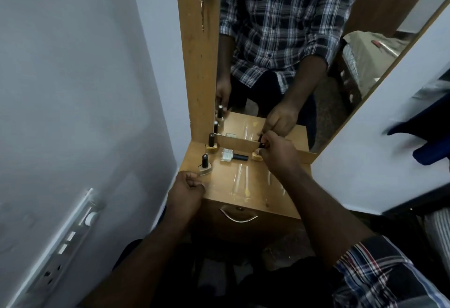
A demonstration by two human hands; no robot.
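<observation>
Pinching the cap of a beige-filled polish bottle (256, 156) is the right hand (275, 152); left hand (187, 186) clenched, empty.

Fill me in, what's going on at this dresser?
A person stands at a small wooden table with a mirror. The fingers of the right hand pinch the black cap of a nail polish bottle standing at the back by the mirror. The left hand sits curled at the front left edge, holding nothing. On the left, the near bottle and the far bottle stand upright; a clear bottle lies on its side mid-table.
</observation>
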